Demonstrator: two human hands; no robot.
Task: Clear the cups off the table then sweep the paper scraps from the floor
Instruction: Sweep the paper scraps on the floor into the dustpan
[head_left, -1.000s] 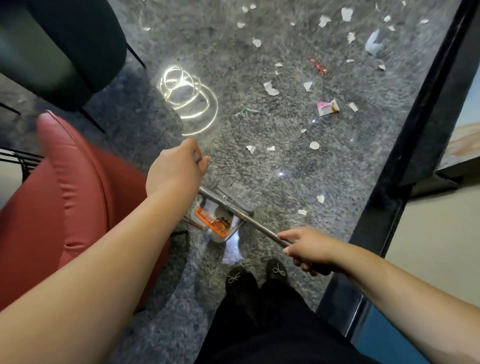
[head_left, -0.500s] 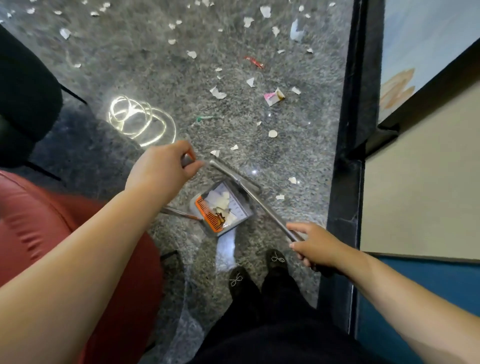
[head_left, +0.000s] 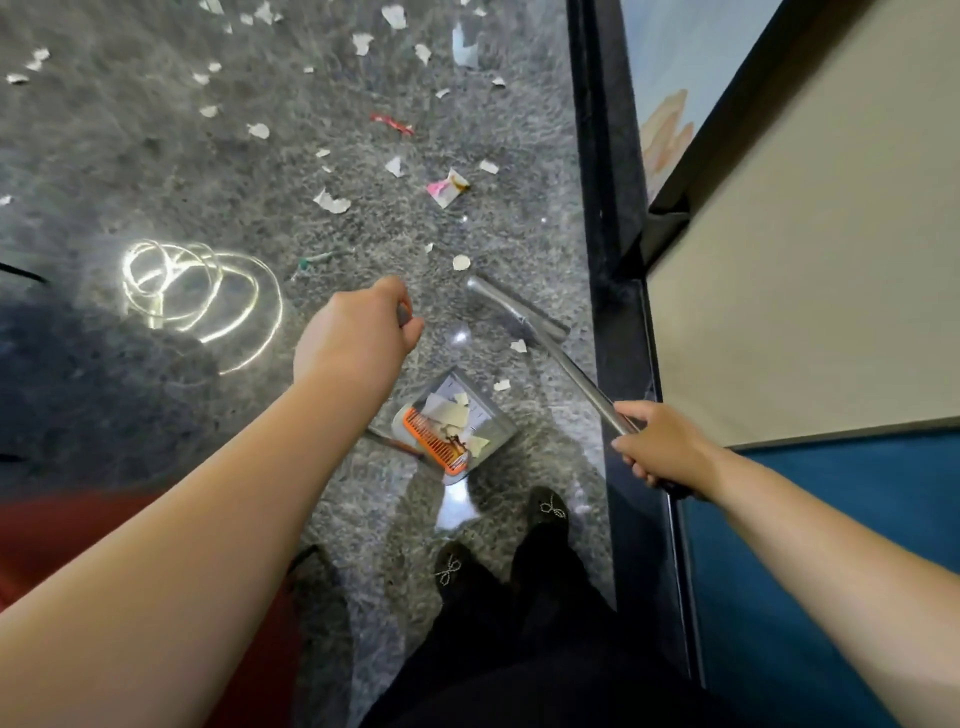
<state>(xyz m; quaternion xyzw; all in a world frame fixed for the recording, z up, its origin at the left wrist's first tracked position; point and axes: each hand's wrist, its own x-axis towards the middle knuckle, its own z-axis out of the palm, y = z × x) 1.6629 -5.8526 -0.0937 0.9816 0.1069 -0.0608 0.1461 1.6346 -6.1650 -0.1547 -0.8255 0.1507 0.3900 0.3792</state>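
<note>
White paper scraps (head_left: 330, 201) lie scattered over the grey speckled floor, with a pink wrapper (head_left: 447, 188) and a red scrap (head_left: 392, 123) among them. A grey dustpan (head_left: 457, 418) with an orange comb edge holds several scraps, just in front of my shoes. My left hand (head_left: 358, 338) grips the top of the dustpan's upright handle. My right hand (head_left: 660, 447) grips the metal pole of the broom (head_left: 524, 319), whose head rests on the floor beyond the dustpan. No cups are in view.
A black skirting strip (head_left: 605, 208) and a beige and blue wall (head_left: 805, 312) run along the right. A red seat (head_left: 62, 525) is at the lower left. A bright light reflection (head_left: 192, 296) shines on the floor. My black shoes (head_left: 498, 545) stand below the dustpan.
The view has swung right, so the red seat and dark chair slid left. The broom head has moved away from the dustpan, farther out over the floor. Both hands keep their grips.
</note>
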